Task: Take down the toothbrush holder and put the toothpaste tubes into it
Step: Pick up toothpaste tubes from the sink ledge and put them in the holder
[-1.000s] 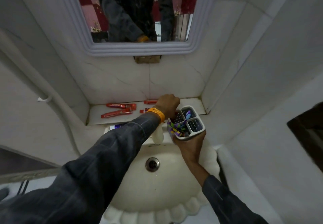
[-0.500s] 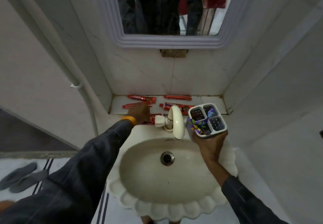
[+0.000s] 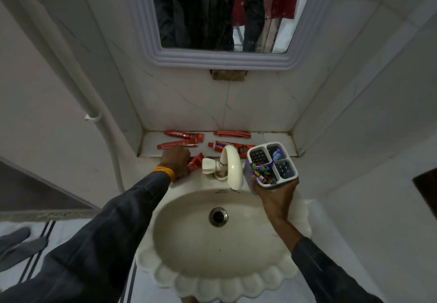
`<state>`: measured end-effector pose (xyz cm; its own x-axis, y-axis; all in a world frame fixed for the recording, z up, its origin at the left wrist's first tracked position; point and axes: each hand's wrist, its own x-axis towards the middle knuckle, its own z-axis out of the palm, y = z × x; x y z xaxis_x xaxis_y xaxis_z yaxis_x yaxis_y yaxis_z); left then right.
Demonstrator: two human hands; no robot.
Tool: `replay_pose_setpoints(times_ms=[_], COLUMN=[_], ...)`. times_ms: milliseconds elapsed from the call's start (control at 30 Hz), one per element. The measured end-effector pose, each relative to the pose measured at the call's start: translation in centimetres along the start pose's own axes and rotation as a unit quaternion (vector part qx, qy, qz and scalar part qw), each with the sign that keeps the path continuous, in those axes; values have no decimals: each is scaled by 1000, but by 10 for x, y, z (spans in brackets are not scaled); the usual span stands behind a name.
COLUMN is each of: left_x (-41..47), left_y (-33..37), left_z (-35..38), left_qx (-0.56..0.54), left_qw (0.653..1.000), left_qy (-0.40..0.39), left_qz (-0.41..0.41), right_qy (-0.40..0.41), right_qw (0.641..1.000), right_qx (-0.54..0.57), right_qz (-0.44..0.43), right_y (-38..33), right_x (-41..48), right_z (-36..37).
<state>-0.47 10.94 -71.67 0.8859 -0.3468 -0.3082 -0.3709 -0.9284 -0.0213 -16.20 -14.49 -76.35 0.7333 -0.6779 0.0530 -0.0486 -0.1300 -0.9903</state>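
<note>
Right hand: right hand cups the toothbrush holder from below, grip closed around its base, holding it up over the right rim of the sink, just right of the tap.
Toothbrush holder: white, four compartments, open side up and tilted slightly toward the camera; colourful purple-and-green toothbrushes fill the near-left compartment, the other three show perforated bottoms.
Left hand: left hand reaches to the front edge of the ledge, knuckles up, fingers curled down onto a red toothpaste tube that sticks out to its right; whether the grip has closed on that tube cannot be told. An orange band sits at the wrist above a dark sleeve.
Toothpaste tubes on ledge: one long red tube just behind the left hand's fingertips; another red tube against the back wall at left; a third against the back wall at centre; a larger red and blue tube lying behind the tap, partly hidden by it.
Holder versus tubes: no tube is inside the holder.
Fixtures: mirror with grey frame above the ledge; white pipe down the left wall.
</note>
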Motion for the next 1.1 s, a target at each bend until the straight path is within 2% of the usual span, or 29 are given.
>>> replay_pose_setpoints(times_ms=[200, 333, 433, 500, 633, 833, 1033, 1100], left_x=[-8, -7, -9, -8, -4, 1, 3, 4], left_y=[-12, 18, 60, 86, 119, 134, 131, 134], left_z=[-83, -136, -158, -160, -139, -130, -115, -108], left_qx=[-125, -321, -396, -389, -322, -326, -271, -258], left_qw=[988, 934, 899, 897, 917, 916, 937, 940], left_qy=[90, 156, 161, 158, 158, 154, 113, 120], left_qz=[-19, 32, 98, 134, 173, 178, 191, 188], right_qy=[-5, -1, 2, 2, -5, -1, 6, 10], right_qw=[1000, 1000, 1000, 1000, 999, 1000, 1000, 1000], right_qx=[1, 0, 11, 21, 38, 27, 2, -8], right_qz=[4, 3, 0, -1, 2, 6, 4, 7], right_y=[2, -3, -9, -12, -17, -6, -5, -3], right_x=[0, -1, -2, -3, -4, 0, 3, 4], right_z=[-1, 0, 1, 1, 3, -1, 0, 0])
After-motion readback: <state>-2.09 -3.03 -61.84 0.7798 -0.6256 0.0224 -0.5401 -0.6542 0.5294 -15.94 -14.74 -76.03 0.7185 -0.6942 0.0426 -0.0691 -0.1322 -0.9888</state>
